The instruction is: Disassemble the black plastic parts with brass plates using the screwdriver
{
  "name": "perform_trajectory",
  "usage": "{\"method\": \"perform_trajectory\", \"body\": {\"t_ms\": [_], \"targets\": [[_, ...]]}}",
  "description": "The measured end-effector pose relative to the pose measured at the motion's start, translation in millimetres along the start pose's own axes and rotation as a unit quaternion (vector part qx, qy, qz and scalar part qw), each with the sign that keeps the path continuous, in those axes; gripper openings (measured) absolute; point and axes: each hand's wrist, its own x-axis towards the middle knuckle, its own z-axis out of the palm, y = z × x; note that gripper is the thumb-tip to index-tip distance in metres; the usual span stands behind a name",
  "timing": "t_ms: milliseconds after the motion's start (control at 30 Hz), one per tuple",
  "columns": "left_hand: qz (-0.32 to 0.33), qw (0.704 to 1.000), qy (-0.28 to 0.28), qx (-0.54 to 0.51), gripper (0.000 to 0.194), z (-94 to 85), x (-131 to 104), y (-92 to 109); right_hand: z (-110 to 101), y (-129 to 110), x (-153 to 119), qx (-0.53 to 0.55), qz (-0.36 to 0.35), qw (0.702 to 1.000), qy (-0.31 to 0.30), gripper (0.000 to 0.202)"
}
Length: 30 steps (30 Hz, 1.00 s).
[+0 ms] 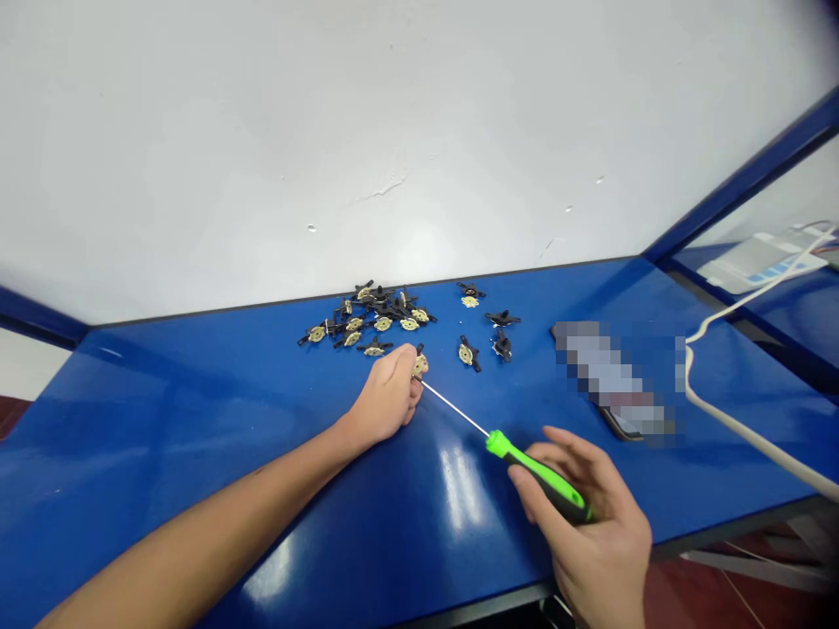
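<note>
My left hand (386,397) is closed around a small black part with a round brass-coloured disc (420,363), held just above the blue table. Between the fingers and thumb of my right hand (590,515) lies the green and black handle of a screwdriver (541,476). Its thin metal shaft points up and left, and the tip meets the disc in my left hand. Whether a screw sits under the tip is too small to tell. Behind my left hand is a pile of similar black parts with brass discs (383,324).
Several more such parts (468,353) lie apart, right of the pile. A phone (620,422), partly blurred out, rests on the blue table (367,542). A white cable (734,424) crosses the right side. A white wall (393,131) rises behind, and blue frame bars (747,179) stand at the sides.
</note>
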Motion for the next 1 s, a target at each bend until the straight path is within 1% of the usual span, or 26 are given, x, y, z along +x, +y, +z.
{"method": "perform_trajectory", "body": {"t_ms": [33,100,200,267,367,467,533,600,667,733,767,833,900,1000], "targets": [[0.001,1.0,-0.002,0.001,0.039,0.0,0,-1,0,-2,-1,-0.002,-0.012,1.0,0.014,0.054],[0.006,1.0,-0.008,0.004,0.039,-0.1,-1,-2,1,-7,-2,0.013,0.0,1.0,0.021,0.053],[0.022,1.0,-0.014,0.011,0.039,-0.7,-2,-3,4,-10,-2,0.047,0.06,0.997,-0.02,0.038],[0.039,0.999,-0.015,0.017,0.038,-0.9,-3,-4,7,-8,-1,0.026,0.083,0.995,-0.043,0.038],[0.048,0.999,-0.011,0.02,0.037,-0.8,-5,-5,12,-5,-2,-0.011,0.083,0.995,-0.046,0.041],[0.043,0.999,-0.005,0.015,0.037,-0.2,-6,-4,16,-7,-5,-0.004,0.074,0.997,-0.023,0.043],[0.033,0.999,-0.003,0.005,0.036,0.2,-7,-4,16,-10,-7,0.003,0.076,0.997,-0.008,0.04],[0.017,1.0,-0.004,-0.01,0.036,0.4,-6,-3,14,-11,-6,0.009,0.083,0.996,-0.013,0.038],[0.004,1.0,-0.007,-0.024,0.036,0.2,-5,-3,11,-10,-4,-0.001,0.083,0.996,-0.03,0.04],[-0.003,0.999,-0.008,-0.037,0.036,-0.4,-5,-2,9,-8,0,-0.035,0.057,0.996,-0.053,0.039],[-0.005,0.999,-0.007,-0.043,0.036,-0.7,-4,-2,9,-8,2,-0.061,0.033,0.995,-0.07,0.035],[-0.008,0.998,-0.005,-0.056,0.037,-1.4,-4,-2,10,-10,8,-0.117,-0.037,0.987,-0.103,0.023],[-0.011,0.998,-0.002,-0.067,0.037,-1.9,-3,-1,12,-14,16,-0.169,-0.125,0.97,-0.122,0.016],[-0.016,0.996,0.003,-0.082,0.038,-2.0,-3,-1,16,-18,33,-0.238,-0.25,0.93,-0.125,0.012]]}}
